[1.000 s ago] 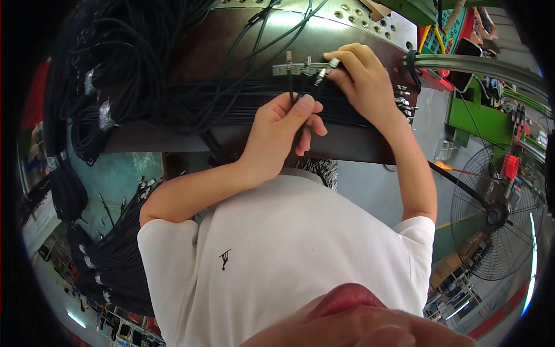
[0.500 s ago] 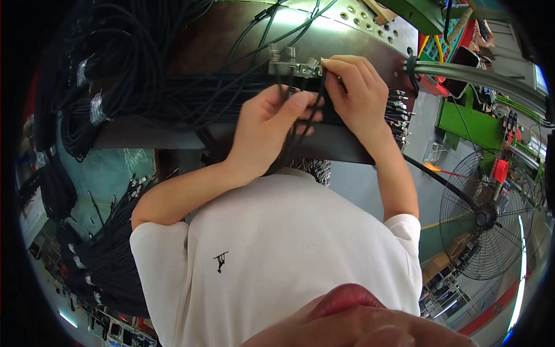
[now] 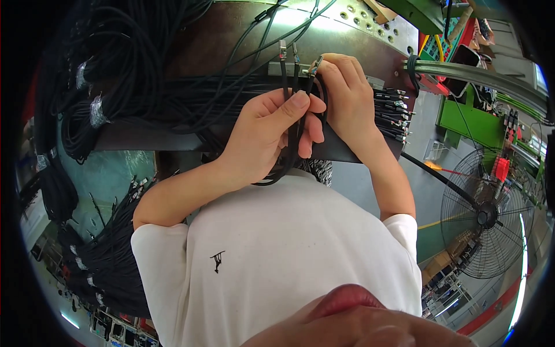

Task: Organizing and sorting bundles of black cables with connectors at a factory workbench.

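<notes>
My left hand [image 3: 260, 130] is closed round several black cables [image 3: 296, 78], with its thumb laid over them. Their metal-tipped connectors [image 3: 282, 51] point away from me, spread a little apart. The lower part of the cables loops down behind my left wrist. My right hand [image 3: 350, 92] is just to the right, its thumb and forefinger pinched at the rightmost connector [image 3: 315, 65] of this group. Whether the pinch grips the metal tip or the cable just below it is hidden by the fingers.
Beneath my hands lies a dark bench [image 3: 225, 40] with a thick layer of black cables. Their connector ends [image 3: 396, 115] stick out at the right. Tied cable bundles [image 3: 98, 113] fill the left. A perforated metal plate [image 3: 376, 26] is at the back; a fan [image 3: 485, 215] stands at right.
The connector ends, blurred by motion before, now show sharply and upright. My right hand has shifted slightly left and its wrist has turned a little. My left hand still holds the cables.
</notes>
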The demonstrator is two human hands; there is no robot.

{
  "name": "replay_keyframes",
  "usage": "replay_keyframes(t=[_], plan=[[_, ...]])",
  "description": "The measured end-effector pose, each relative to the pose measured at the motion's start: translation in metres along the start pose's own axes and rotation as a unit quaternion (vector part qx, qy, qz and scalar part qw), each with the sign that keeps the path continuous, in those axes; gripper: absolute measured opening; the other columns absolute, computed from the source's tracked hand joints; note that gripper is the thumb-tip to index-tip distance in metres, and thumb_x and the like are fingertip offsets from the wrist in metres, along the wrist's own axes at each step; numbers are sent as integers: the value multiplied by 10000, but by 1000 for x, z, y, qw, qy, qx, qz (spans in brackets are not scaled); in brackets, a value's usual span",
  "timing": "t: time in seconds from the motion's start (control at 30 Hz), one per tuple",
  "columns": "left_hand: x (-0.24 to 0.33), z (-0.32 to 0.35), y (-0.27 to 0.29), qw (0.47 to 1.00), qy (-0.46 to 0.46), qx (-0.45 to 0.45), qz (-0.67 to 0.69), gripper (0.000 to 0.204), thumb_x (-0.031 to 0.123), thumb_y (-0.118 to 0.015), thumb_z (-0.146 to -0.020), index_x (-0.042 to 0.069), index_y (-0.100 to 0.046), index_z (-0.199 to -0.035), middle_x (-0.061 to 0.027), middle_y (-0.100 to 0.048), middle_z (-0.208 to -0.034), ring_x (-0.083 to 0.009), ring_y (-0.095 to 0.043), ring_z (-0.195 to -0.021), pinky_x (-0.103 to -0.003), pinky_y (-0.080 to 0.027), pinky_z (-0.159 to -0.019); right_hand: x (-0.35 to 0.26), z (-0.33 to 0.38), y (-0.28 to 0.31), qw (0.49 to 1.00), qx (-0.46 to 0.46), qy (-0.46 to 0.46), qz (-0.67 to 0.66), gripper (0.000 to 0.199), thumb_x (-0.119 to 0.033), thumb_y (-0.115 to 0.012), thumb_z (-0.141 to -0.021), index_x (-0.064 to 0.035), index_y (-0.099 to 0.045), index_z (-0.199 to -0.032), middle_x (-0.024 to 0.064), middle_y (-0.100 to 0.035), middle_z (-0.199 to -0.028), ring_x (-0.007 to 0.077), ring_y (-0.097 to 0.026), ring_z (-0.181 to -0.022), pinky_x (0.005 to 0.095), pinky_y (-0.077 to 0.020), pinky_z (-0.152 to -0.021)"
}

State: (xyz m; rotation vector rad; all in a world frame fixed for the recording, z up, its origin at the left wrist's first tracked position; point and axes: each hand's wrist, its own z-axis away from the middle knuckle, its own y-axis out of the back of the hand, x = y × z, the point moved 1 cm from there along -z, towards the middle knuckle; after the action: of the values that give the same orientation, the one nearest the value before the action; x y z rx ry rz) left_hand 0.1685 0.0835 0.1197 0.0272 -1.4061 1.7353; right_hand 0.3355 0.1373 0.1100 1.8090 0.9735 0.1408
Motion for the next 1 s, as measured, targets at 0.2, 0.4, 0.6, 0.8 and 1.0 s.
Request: replay_keyframes(t=[0.2, 0.4, 0.6, 0.8, 1.0], plan=[[-1, -2, -1, 1000, 20, -11, -13, 330, 315, -530, -1019, 3, -634, -1045, -104, -658, -782, -123, -597, -577, -237, -489, -532, -7, -3, 4, 996, -29, 21, 82, 251, -74, -640, -718, -59, -594, -964, 45, -592, -1020, 241, -599, -977, 337, -525, -753], [1, -3, -3, 997, 71, -44, 5, 321, 272, -488, -1037, -18, -623, -1058, -117, -666, -795, -155, -623, -595, -246, -527, -568, -4, 4, 20, 987, 123, 83, 63, 321, -87, -664, -695, -72, -656, -1016, 50, -615, -977, 259, -592, -905, 358, -485, -778], [19, 2, -11, 977, -50, 47, -202, 366, 295, -471, -1043, -32, -594, -1151, -151, -704, -901, -177, -682, -708, -269, -556, -645, 15, 7, 16, 992, 99, -12, -74, 241, 96, -648, -727, -43, -636, -923, 74, -664, -938, 290, -611, -943, 369, -505, -771], [17, 0, -11, 987, 93, -23, -127, 393, 314, -461, -1045, -48, -588, -1131, -151, -698, -858, -171, -669, -628, -267, -535, -559, 15, 6, 13, 996, -2, -62, -59, 263, 60, -679, -728, -93, -647, -939, 41, -612, -950, 279, -589, -915, 372, -508, -745], [14, -6, -15, 986, 111, -27, -120, 393, 317, -460, -1045, -47, -593, -1113, -150, -697, -836, -169, -664, -588, -255, -518, -527, 9, 11, 21, 998, 60, -14, -32, 310, 32, -711, -706, -81, -639, -987, 53, -629, -965, 272, -607, -924, 368, -509, -742]])
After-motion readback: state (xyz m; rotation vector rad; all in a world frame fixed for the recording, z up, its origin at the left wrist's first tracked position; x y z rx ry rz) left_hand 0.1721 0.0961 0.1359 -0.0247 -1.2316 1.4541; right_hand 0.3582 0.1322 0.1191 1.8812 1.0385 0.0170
